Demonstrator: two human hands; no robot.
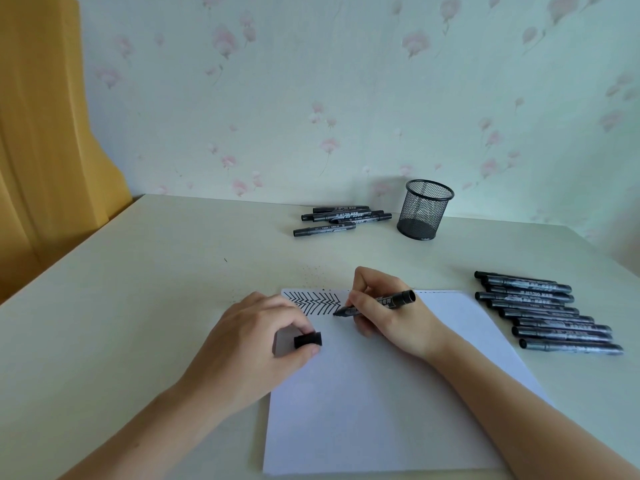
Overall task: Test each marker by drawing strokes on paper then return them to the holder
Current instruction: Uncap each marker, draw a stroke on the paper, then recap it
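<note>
One black marker (375, 303), gripped by the right hand (388, 306), touches its tip to the white paper sheet (381, 393) beside zigzag strokes (313, 301). Left hand (256, 337) pinches a black cap (308, 340). Black mesh holder (423, 209) looks empty; loose marker groups (341, 218) (547, 311) flank it.

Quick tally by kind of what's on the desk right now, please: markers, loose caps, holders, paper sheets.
Markers: 14 (5 in the far pile, 8 in the right row, 1 in the right hand)
Loose caps: 1, held by the left hand
Mesh holder: 1
Paper sheet: 1
Total: 17
</note>
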